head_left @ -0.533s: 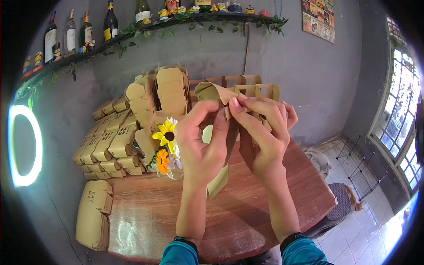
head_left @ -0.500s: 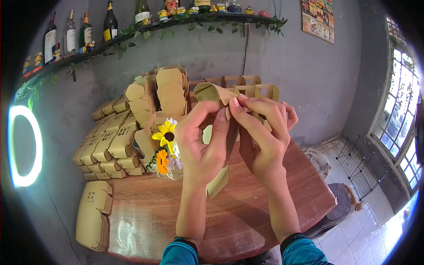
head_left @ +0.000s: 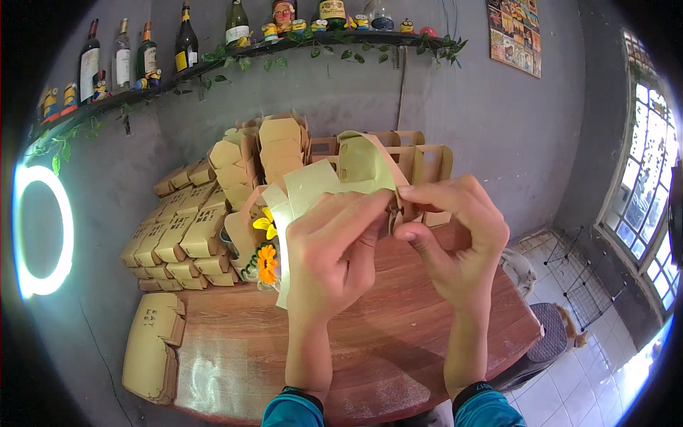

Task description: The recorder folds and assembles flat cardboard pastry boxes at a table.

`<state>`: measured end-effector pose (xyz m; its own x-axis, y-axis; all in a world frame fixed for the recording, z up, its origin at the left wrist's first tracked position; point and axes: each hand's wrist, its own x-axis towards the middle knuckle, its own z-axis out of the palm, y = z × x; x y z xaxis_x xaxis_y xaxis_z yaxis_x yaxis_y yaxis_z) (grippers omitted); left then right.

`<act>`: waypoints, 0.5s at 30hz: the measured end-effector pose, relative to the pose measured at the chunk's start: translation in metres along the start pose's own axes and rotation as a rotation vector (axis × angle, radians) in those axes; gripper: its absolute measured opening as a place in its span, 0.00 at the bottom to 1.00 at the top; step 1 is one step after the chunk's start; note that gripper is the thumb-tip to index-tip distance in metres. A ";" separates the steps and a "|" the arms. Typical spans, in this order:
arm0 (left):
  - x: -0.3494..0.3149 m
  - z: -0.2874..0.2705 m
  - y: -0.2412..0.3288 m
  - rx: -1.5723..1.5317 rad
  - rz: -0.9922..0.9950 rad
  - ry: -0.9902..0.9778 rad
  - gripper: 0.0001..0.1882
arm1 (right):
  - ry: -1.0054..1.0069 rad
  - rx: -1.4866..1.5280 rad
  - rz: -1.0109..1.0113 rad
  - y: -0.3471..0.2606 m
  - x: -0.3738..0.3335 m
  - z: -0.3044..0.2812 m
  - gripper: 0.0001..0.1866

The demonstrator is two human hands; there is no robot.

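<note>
A partly folded brown cardboard box blank is held up above the table, its paler inner face showing and one end curling upward. My left hand is closed on it, with thumb and forefinger pinching near a folded corner. At that same corner, the fingers of my right hand grip a small tab, forefinger above and thumb below. The left hand hides much of the cardboard's lower part. Behind it, the yellow flower and orange flower are partly covered.
Folded cardboard boxes are stacked at the left, with open ones and handled carriers behind. Flat blanks lie at the left end of the wooden table. A stool stands at the right.
The cardboard has turned so its pale inner face shows widely on the left. My right hand has shifted right and its thumb has dropped below the corner; the left hand has rotated over the cardboard.
</note>
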<state>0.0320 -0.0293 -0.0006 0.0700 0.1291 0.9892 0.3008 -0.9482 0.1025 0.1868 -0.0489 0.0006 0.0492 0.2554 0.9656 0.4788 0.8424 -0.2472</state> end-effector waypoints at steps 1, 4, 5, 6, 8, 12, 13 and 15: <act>0.000 0.000 0.002 -0.005 0.000 0.000 0.12 | 0.037 0.179 0.069 -0.001 0.002 0.002 0.20; 0.002 0.002 0.004 0.045 0.065 -0.064 0.14 | -0.028 -0.103 0.028 0.000 0.001 -0.008 0.18; 0.003 0.001 0.003 0.068 0.084 -0.083 0.14 | -0.026 -0.106 0.030 0.001 0.001 -0.009 0.18; 0.003 0.000 0.002 0.089 0.103 -0.103 0.15 | -0.041 -0.102 0.007 0.002 0.000 -0.008 0.18; 0.003 0.001 0.001 0.086 0.116 -0.098 0.14 | -0.054 -0.099 -0.012 0.002 -0.001 -0.011 0.18; -0.001 0.011 -0.001 0.041 -0.041 -0.044 0.12 | -0.087 -0.314 -0.131 0.000 0.002 -0.010 0.18; -0.002 0.014 0.000 0.043 -0.043 -0.046 0.12 | -0.051 -0.406 -0.193 0.001 0.003 -0.008 0.19; -0.003 0.019 0.002 -0.180 -0.361 0.093 0.09 | -0.031 -0.333 -0.256 0.004 0.006 -0.006 0.19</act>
<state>0.0506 -0.0260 -0.0051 -0.0985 0.4441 0.8906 0.1187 -0.8833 0.4536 0.1942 -0.0471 0.0056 -0.1324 0.0761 0.9883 0.7294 0.6826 0.0451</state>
